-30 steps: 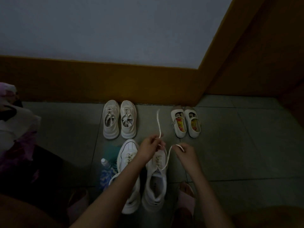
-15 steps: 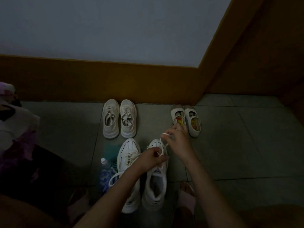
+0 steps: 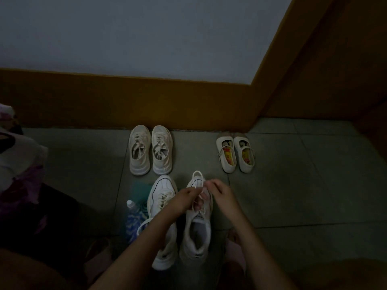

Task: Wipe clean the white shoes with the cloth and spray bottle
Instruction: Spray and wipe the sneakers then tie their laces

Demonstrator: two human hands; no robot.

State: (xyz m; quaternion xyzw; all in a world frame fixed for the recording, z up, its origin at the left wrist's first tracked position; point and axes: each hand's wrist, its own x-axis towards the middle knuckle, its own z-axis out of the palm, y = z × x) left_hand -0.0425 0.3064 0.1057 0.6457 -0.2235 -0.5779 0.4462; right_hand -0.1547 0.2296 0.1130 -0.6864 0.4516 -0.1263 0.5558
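Note:
Two white sneakers stand side by side on the floor in front of me, the left one [image 3: 162,206] and the right one [image 3: 198,231]. Both my hands are over the right sneaker's front. My left hand [image 3: 184,200] and my right hand [image 3: 222,194] each pinch its white shoelace [image 3: 198,178], which forms a loop above the toe. A clear spray bottle [image 3: 132,208] with a blue patterned label stands left of the left sneaker. A teal cloth [image 3: 141,190] lies on the floor beside it.
A beige pair of sneakers [image 3: 150,150] and a small pair of white strap shoes [image 3: 235,152] stand by the brown skirting of the wall. A heap of cloth [image 3: 18,164] lies at the left. A brown door frame [image 3: 314,80] rises at the right. My pink slippers show below.
The lace was stretched out long between my hands a second ago. My hands have since come together over the right sneaker's toe, and the lace is now drawn into a loop.

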